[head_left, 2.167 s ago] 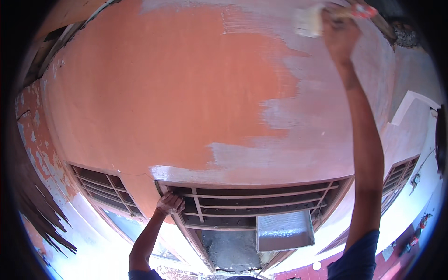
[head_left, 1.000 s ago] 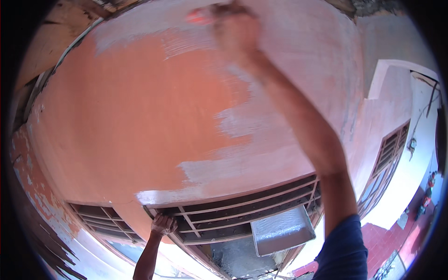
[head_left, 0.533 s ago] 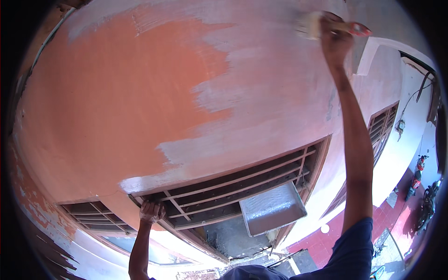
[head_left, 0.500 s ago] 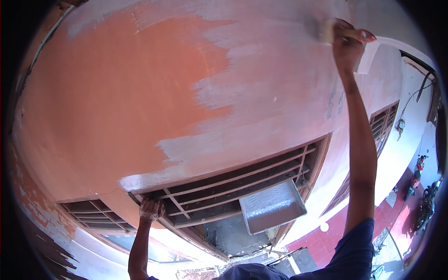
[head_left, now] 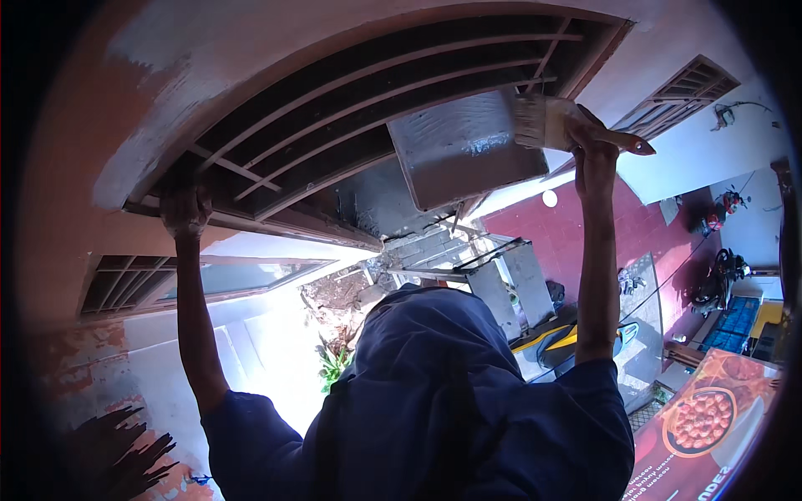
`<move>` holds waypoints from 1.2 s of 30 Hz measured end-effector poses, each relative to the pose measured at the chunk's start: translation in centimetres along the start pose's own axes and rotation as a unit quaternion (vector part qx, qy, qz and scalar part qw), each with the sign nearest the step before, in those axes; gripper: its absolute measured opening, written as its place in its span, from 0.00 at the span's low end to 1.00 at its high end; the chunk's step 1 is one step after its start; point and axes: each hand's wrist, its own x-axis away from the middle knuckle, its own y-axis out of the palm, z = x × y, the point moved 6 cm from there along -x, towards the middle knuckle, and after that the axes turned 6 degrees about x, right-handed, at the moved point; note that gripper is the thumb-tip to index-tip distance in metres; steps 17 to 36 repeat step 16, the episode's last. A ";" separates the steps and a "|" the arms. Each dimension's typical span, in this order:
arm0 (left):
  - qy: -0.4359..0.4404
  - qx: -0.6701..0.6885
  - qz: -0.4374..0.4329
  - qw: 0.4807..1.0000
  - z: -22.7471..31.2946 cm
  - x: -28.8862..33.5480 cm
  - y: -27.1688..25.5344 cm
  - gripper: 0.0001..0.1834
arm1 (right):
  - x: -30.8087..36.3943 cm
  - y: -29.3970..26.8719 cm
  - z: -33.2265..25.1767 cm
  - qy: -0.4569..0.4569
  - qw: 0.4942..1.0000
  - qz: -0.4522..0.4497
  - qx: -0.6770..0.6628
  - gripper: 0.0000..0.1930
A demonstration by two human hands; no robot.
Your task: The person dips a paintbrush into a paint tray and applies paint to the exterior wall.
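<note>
My right hand [head_left: 595, 152] is closed round the handle of a wide, flat paintbrush [head_left: 543, 122] with pale bristles and a reddish handle end. Its bristles are at the right edge of a paint tray [head_left: 468, 171]; whether they touch it I cannot tell. The tray hangs at the window bars, with wet white paint on its ribbed part. My left hand [head_left: 185, 210] grips the lower left of the wooden window frame [head_left: 292, 224], its fingers partly in shadow. Above and left, the wall [head_left: 75, 167] is orange with whitish strokes of paint.
Barred openings [head_left: 368, 71] fill the top of the window. A second window [head_left: 681, 92] lies to the right, another [head_left: 125, 284] to the left. Far below are a red tiled floor [head_left: 543, 217], motorbikes [head_left: 720, 280] and a printed banner [head_left: 702, 426]. A green plant [head_left: 334, 363] stands below.
The view has tilted down. My right hand has brought the brush from high on the wall down to the tray. My left hand still holds the window frame.
</note>
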 end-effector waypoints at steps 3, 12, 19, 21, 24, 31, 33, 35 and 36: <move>-0.011 0.044 0.009 0.999 -0.3 0.6 0.3 0.09 | 0.7 2.7 3.2 0.036 0.986 -0.103 0.129 0.18; -0.008 -0.008 0.000 1.000 -0.4 0.7 0.5 0.11 | 0.1 7.1 11.7 0.043 0.889 -0.340 0.304 0.13; 0.000 -0.016 0.016 1.000 -0.3 0.9 0.4 0.11 | 0.0 6.3 13.4 0.047 0.898 -0.349 0.265 0.13; 0.000 -0.016 0.016 1.000 -0.3 0.9 0.4 0.11 | 0.0 6.3 13.4 0.047 0.898 -0.349 0.265 0.13; 0.000 -0.016 0.016 1.000 -0.3 0.9 0.4 0.11 | 0.0 6.3 13.4 0.047 0.898 -0.349 0.265 0.13; 0.000 -0.016 0.016 1.000 -0.3 0.9 0.4 0.11 | 0.0 6.3 13.4 0.047 0.898 -0.349 0.265 0.13; 0.000 -0.016 0.016 1.000 -0.3 0.9 0.4 0.11 | 0.0 6.3 13.4 0.047 0.898 -0.349 0.265 0.13; 0.000 -0.016 0.016 1.000 -0.3 0.9 0.4 0.11 | 0.0 6.3 13.4 0.047 0.898 -0.349 0.265 0.13; 0.000 -0.016 0.016 1.000 -0.3 0.9 0.4 0.11 | 0.0 6.3 13.4 0.047 0.898 -0.349 0.265 0.13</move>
